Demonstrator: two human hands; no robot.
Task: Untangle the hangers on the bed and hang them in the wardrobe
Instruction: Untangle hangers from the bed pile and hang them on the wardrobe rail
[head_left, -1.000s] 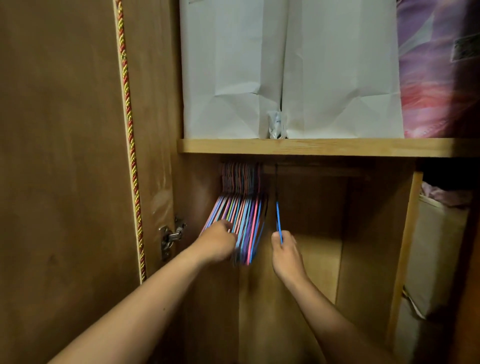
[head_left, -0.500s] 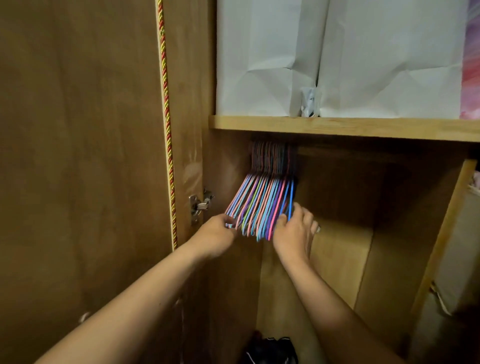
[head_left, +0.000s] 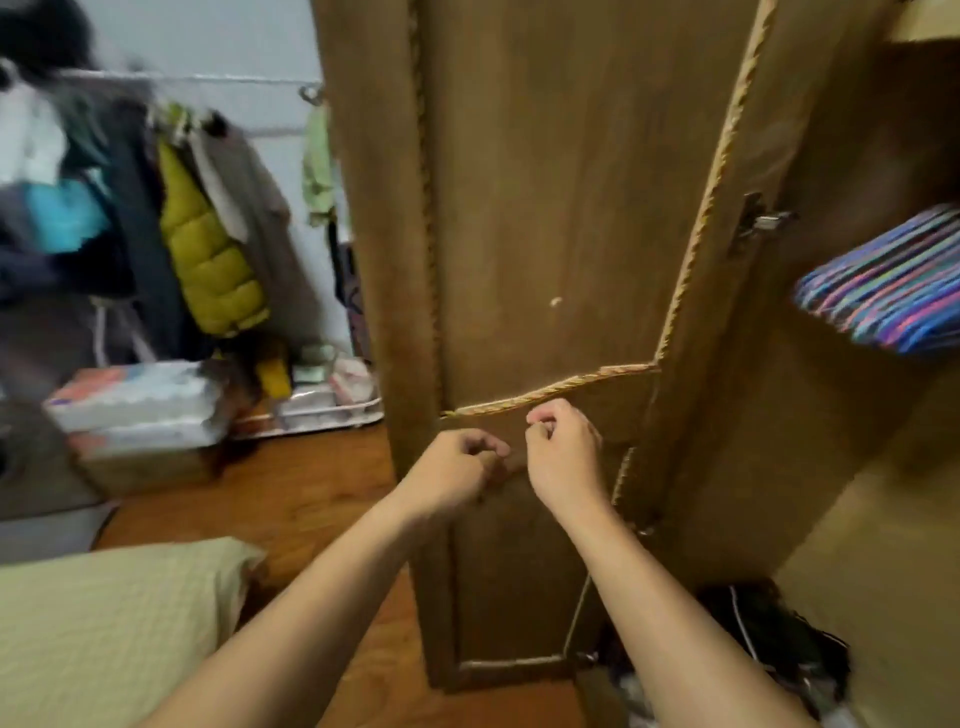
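Your left hand and right hand are both raised in front of the open wardrobe door, close together but not touching. On the left, your fingers are curled loosely inward, thumb tip near the forefinger, and nothing shows in them. On the right, your fingers are curled too, the thumb and forefinger drawn close as if pinching, yet no object can be made out between them; the blur makes it hard to tell more. Neither hand touches the door or its braided trim, which runs just above your knuckles. The hangers, a packed bundle of blue, pink and purple ones, hang inside the wardrobe at the right edge, well apart from both hands, beside the door hinge. The bed corner lies at the lower left, below your left forearm. Coats hang on a rail across the room, with boxes on the floor beneath.
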